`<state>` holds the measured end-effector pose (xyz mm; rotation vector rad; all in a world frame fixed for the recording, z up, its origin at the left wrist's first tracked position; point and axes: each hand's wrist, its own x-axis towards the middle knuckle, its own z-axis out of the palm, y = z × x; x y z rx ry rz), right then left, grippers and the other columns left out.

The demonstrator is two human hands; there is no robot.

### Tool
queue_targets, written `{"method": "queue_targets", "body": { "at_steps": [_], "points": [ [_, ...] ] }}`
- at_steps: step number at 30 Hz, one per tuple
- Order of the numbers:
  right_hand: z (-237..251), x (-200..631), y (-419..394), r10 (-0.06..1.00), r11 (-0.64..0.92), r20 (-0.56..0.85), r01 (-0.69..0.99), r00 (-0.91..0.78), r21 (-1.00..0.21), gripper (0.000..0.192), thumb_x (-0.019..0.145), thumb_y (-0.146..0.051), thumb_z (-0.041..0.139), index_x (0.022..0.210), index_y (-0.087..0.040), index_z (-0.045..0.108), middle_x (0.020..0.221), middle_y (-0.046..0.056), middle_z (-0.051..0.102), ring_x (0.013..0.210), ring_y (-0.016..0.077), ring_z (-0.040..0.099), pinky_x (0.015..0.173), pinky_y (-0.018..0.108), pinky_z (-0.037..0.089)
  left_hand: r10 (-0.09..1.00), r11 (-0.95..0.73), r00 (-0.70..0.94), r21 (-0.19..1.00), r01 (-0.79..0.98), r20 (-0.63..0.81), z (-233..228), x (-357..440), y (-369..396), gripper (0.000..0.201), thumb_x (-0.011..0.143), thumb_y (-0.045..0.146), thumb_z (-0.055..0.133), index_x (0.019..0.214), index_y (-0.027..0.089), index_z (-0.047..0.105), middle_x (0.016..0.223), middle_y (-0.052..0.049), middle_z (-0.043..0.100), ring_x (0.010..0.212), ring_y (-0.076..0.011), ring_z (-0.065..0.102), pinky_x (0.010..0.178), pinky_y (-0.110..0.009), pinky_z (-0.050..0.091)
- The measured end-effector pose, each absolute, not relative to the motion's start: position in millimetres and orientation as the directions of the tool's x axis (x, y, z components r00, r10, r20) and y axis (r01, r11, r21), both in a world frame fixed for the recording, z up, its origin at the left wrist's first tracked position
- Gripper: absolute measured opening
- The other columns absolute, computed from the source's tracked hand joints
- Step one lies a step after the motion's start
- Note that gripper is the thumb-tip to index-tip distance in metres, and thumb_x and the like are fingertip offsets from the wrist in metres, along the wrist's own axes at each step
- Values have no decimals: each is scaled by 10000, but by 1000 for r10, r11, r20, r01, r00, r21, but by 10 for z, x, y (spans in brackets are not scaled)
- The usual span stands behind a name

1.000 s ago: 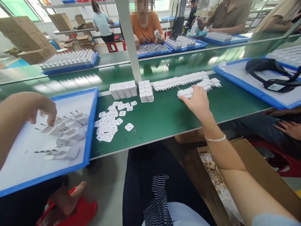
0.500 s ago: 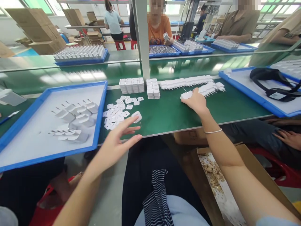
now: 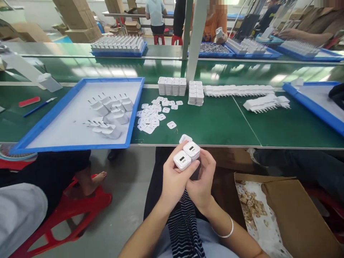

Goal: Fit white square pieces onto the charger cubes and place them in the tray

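Observation:
In the head view, my left hand point(image 3: 173, 179) is closed around two white USB chargers point(image 3: 187, 155) held side by side, its thumb across their lower edge. Their port faces point up towards me. My right hand point(image 3: 202, 175) is closed against their right side, its fingertips partly hidden behind them. Another white rounded piece point(image 3: 185, 138) shows just beyond my left fingertips; whether it is gripped I cannot tell. Past the hands, loose white face plates point(image 3: 149, 118) lie scattered on the green table point(image 3: 215, 125), with a single plate point(image 3: 171, 124) nearer the edge.
To the left, a blue-rimmed tray point(image 3: 61, 125) holds several white pieces with pins. White stacks point(image 3: 172, 86) and a row of housings point(image 3: 238, 90) stand at the back. A shorter row point(image 3: 266, 103) lies right. Below is an open cardboard box point(image 3: 295, 208); co-workers sit beyond.
My right hand has left the shorter row of housings and come to the middle. My left hand has moved right to meet it. Both now hold the chargers near the table's edge; the view has shifted left.

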<state>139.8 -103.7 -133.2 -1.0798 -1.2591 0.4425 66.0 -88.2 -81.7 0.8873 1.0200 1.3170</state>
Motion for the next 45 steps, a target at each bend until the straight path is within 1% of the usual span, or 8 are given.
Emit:
{"method": "queue_targets", "body": {
  "at_steps": [4, 6, 9, 13, 17, 23, 30, 45],
  "points": [
    [-1235, 1547, -1123, 816, 569, 575, 101, 56, -816, 818, 828, -15, 656, 1546, -278, 365, 1564, 124, 467, 1468, 271, 450, 1207, 490, 414, 995, -46, -99, 955, -292, 18, -844, 491, -888, 524, 705, 214, 897, 1207, 256, 751, 1276, -70, 737, 1162, -228, 714, 984, -266, 589],
    [-1138, 1686, -1093, 843, 538, 537, 9, -42, -843, 606, 896, -43, 607, 1452, -270, 523, 1522, 107, 533, 1442, 275, 482, 1200, 498, 411, 993, -106, -78, 951, -290, 87, -863, 366, -871, 511, 686, 184, 904, 1172, 257, 767, 1212, -64, 765, 1118, -220, 732, 962, -260, 596],
    [-986, 1873, -938, 922, 385, 387, -119, 11, -915, 230, 974, -146, 583, 1111, -254, 733, 1181, 66, 716, 1131, 218, 672, 979, 376, 559, 988, -140, 29, 957, -252, 152, -857, 200, -857, 493, 688, 157, 895, 1157, 248, 772, 1122, -67, 792, 1082, -218, 744, 968, -275, 594],
    [-859, 2014, -661, 972, 124, 165, -225, -170, -966, 211, 890, -247, 740, 1101, -248, 733, 859, 2, 672, 706, 125, 629, 555, 224, 520, 954, -170, 222, 974, -147, 200, -787, 89, -854, 445, 674, 123, 891, 1094, 230, 790, 1088, -70, 799, 1033, -212, 756, 929, -261, 603],
    [-828, 2041, -577, 958, 152, 173, -105, -228, -983, 28, 863, -204, 765, 854, -193, 741, 731, -9, 709, 571, 99, 627, 496, 203, 526, 934, -207, 286, 977, -50, 213, -748, 100, -879, 432, 712, 95, 860, 1110, 243, 783, 1163, -64, 780, 1079, -200, 747, 943, -244, 598],
    [-678, 2031, -850, 939, 314, 316, 43, 134, -949, 216, 863, -57, 733, 985, -229, 776, 717, -38, 745, 566, 84, 683, 564, 176, 602, 937, -344, 120, 924, 166, 328, -799, 178, -953, 505, 756, 61, 812, 1212, 267, 744, 1358, -58, 692, 1228, -209, 686, 1049, -268, 561],
    [-668, 1956, -1061, 985, 157, 165, -133, -51, -979, 307, 882, -64, 727, 1079, -290, 793, 683, -65, 727, 517, 52, 650, 516, 131, 579, 922, -387, 78, 898, 208, 379, -769, 207, -965, 510, 760, 75, 821, 1221, 279, 741, 1269, -28, 741, 1124, -197, 731, 1016, -282, 594],
    [-678, 1902, -1059, 992, 113, 120, -179, -29, -977, 259, 883, -129, 758, 1049, -322, 807, 701, -48, 728, 497, 63, 627, 472, 161, 572, 885, -463, 93, 843, 273, 456, -727, 234, -987, 496, 775, 70, 789, 1230, 259, 735, 1278, -41, 735, 1137, -229, 728, 1026, -352, 607]
  ]
}}
